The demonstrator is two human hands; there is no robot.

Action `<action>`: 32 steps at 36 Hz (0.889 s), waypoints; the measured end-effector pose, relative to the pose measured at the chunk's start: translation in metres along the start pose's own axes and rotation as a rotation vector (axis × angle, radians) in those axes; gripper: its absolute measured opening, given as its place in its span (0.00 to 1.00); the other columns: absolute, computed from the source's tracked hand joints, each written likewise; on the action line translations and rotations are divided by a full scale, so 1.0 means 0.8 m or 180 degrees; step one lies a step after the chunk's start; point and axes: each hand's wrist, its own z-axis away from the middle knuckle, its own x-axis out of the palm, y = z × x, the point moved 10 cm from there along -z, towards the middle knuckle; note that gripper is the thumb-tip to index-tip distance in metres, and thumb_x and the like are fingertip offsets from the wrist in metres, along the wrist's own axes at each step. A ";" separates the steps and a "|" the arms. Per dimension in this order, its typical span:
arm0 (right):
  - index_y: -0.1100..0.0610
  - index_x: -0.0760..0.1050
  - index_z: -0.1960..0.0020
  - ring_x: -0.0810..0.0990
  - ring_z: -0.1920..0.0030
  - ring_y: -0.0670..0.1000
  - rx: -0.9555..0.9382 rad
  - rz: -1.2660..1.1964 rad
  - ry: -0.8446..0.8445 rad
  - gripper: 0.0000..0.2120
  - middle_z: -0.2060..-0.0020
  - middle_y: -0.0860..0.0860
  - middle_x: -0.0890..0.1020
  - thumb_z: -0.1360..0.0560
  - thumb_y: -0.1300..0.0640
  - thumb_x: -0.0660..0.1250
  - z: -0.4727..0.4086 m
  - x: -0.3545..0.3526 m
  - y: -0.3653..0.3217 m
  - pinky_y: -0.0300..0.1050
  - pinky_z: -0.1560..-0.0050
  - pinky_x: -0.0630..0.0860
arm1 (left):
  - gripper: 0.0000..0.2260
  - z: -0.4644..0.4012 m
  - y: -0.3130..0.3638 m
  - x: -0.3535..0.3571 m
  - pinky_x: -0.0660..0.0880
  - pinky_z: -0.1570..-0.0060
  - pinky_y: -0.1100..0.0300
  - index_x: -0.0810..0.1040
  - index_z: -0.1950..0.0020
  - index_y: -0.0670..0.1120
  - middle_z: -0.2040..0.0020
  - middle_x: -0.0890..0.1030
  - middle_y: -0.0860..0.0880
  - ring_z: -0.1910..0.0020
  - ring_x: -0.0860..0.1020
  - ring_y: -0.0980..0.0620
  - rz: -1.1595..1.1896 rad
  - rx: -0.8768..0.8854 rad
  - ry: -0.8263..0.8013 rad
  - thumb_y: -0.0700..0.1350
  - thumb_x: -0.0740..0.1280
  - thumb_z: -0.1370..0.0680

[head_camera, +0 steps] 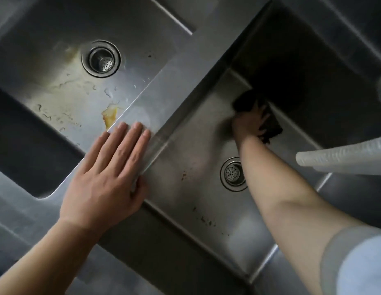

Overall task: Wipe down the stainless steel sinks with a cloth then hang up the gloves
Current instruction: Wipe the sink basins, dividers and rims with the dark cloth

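A single wide-angle head camera looks steeply down from close above, tilted so the steel dividing ridge (155, 103) between two stainless steel sink basins runs diagonally. Both bare forearms enter from the bottom edge; straight edges bow toward the frame's borders.

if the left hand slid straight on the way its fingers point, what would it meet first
The left hand lies flat on the divider between the two sinks, fingers pointing along it. Sliding straight on, it would likely just follow bare steel; nothing stands in that line as far as the picture shows. The yellow stain sits just left of it, in the left sink.
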 end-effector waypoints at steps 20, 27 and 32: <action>0.43 0.49 0.20 0.46 0.20 0.55 -0.0070 0.0322 -0.0282 0.28 0.20 0.48 0.48 0.17 0.47 0.53 0.189 0.069 0.125 0.64 0.26 0.55 | 0.37 -0.004 -0.003 -0.001 0.58 0.23 0.45 0.59 0.20 0.44 0.21 0.61 0.45 0.21 0.59 0.44 0.0151 -0.0117 -0.0342 0.46 0.64 0.29; 0.45 0.51 0.20 0.51 0.21 0.56 0.1515 -0.0759 0.0532 0.25 0.20 0.50 0.54 0.16 0.47 0.48 0.061 -0.008 0.122 0.60 0.26 0.50 | 0.37 -0.004 -0.005 0.003 0.58 0.23 0.44 0.59 0.20 0.44 0.20 0.61 0.45 0.21 0.58 0.44 0.0153 -0.0070 -0.0319 0.47 0.66 0.29; 0.55 0.49 0.20 0.52 0.22 0.60 0.1822 -0.0937 0.0543 0.24 0.21 0.56 0.52 0.15 0.55 0.45 -0.003 -0.041 0.089 0.52 0.24 0.48 | 0.34 -0.003 -0.005 0.002 0.60 0.25 0.42 0.60 0.20 0.44 0.21 0.62 0.45 0.21 0.60 0.44 0.0181 -0.0074 -0.0253 0.47 0.63 0.27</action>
